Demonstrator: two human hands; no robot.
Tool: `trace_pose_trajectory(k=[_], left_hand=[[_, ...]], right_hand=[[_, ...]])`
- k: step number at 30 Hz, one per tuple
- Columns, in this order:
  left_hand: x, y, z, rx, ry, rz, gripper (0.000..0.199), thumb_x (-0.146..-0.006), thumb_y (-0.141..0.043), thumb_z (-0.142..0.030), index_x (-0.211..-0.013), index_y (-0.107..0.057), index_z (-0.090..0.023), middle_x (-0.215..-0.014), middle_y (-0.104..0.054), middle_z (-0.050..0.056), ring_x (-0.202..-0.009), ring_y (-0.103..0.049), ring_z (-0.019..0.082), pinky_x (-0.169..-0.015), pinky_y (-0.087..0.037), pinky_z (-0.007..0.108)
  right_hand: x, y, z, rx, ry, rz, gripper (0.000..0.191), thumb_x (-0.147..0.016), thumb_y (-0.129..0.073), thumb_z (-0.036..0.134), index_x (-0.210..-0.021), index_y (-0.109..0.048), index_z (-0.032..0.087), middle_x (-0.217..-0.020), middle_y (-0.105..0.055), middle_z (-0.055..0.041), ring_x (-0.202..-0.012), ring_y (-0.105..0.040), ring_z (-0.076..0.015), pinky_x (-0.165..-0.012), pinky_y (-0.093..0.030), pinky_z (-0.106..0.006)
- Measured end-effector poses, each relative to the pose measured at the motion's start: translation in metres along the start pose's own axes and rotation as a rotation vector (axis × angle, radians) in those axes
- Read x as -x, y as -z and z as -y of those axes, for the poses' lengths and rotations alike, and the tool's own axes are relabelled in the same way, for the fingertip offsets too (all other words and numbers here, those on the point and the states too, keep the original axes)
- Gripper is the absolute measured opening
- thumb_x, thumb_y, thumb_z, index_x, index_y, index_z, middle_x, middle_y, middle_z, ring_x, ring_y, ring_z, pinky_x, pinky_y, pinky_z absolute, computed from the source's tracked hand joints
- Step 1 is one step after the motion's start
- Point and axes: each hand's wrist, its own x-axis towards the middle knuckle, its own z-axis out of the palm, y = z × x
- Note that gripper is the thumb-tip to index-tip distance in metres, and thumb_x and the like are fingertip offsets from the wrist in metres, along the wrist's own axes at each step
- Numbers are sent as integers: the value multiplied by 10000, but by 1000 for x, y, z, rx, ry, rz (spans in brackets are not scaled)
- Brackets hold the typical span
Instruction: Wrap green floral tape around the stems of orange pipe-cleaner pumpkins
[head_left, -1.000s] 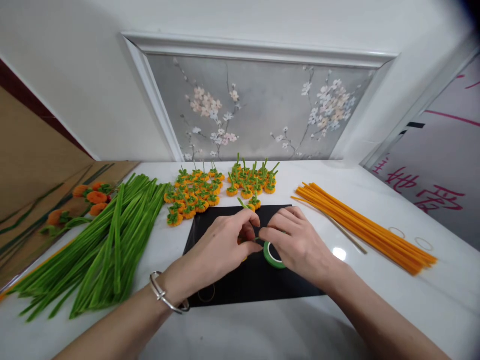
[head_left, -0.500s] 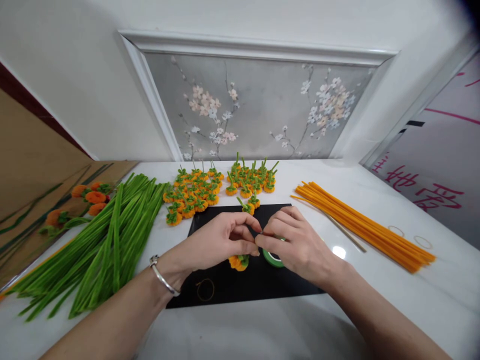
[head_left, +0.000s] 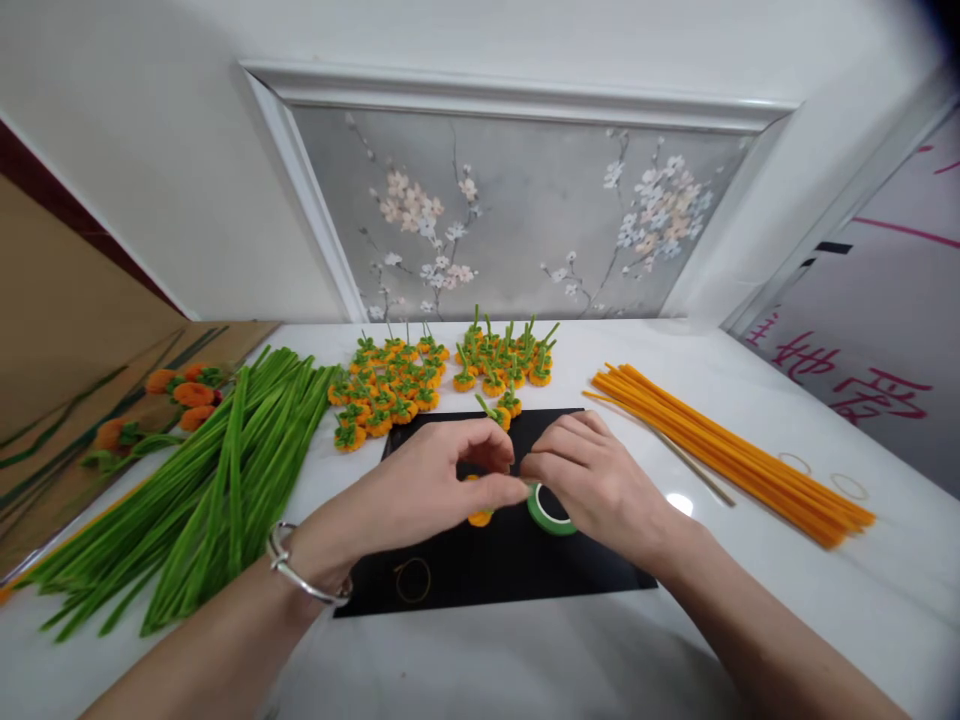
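Note:
Above a black mat (head_left: 495, 580), my left hand (head_left: 435, 485) is curled, thumb stretched toward the right hand, with an orange flower piece (head_left: 480, 518) partly hidden behind its thumb. Whether that hand holds the piece cannot be made out. My right hand (head_left: 592, 485) has its fingers bent together at the left hand's fingertips; anything pinched there is too small to see. A roll of green tape (head_left: 551, 522) lies beneath the right hand. Just behind the hands, orange flower pieces with green stems (head_left: 496, 412) stand at the mat's back edge.
Green fuzzy stems (head_left: 217, 500) lie at the left, near orange flowers (head_left: 196, 393) on brown paper. More orange-and-green flower pieces (head_left: 390, 385) stand at the back. Orange fuzzy stems (head_left: 735, 455) lie at the right. A thin ring (head_left: 413, 580) rests on the mat.
My left hand has turned, its thumb now extended and its fingers lifted away from the thumb. The orange flower piece under it has moved up slightly. My right hand has shifted slightly.

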Motion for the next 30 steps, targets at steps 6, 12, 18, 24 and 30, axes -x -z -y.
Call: trace_pose_trajectory(k=[6,12,18,24,30], left_hand=[[2,-19,-1,-309,-112,-221,158,-797,-531,-97,-896,-564,-215,-770,-632,-33,-697,-565,126,-659,-405,250],[1,-13,0,-145,-51,-151,209,-797,-513,-105,-973,-542,-215,-739,-656,-31,-674,-606,125,-648,-441,244],[-1,-7,-3,199,49,-69,212,-743,-605,-119,-911,-500,-192,-753,-631,-13,-712,-611,122,-653,-478,234],[-5,-3,1,398,95,57,238,-726,-633,-114,-895,-476,-174,-722,-632,-17,-679,-629,119,-661,-497,253],[-3,-2,2,263,87,99,185,-794,-600,-215,-952,-508,-183,-792,-660,7,-771,-642,149,-708,-490,281]], right_hand=[[0,-3,2,43,-45,1,222,-929,-441,115,-786,-604,163,-748,-600,-32,-714,-473,-150,-683,-323,-309],[-2,-3,5,-1,-45,-10,182,-920,-461,106,-830,-607,166,-766,-630,-34,-728,-504,-149,-690,-341,-310],[-4,1,6,-178,-128,-64,136,-920,-498,156,-836,-604,168,-802,-652,-40,-741,-538,-153,-710,-389,-315],[-3,1,5,-214,-105,-91,170,-893,-506,106,-799,-621,188,-802,-668,-18,-746,-560,-138,-709,-403,-304],[-2,0,3,-161,-45,-65,219,-876,-476,47,-820,-636,185,-808,-680,-21,-763,-559,-144,-716,-381,-316]])
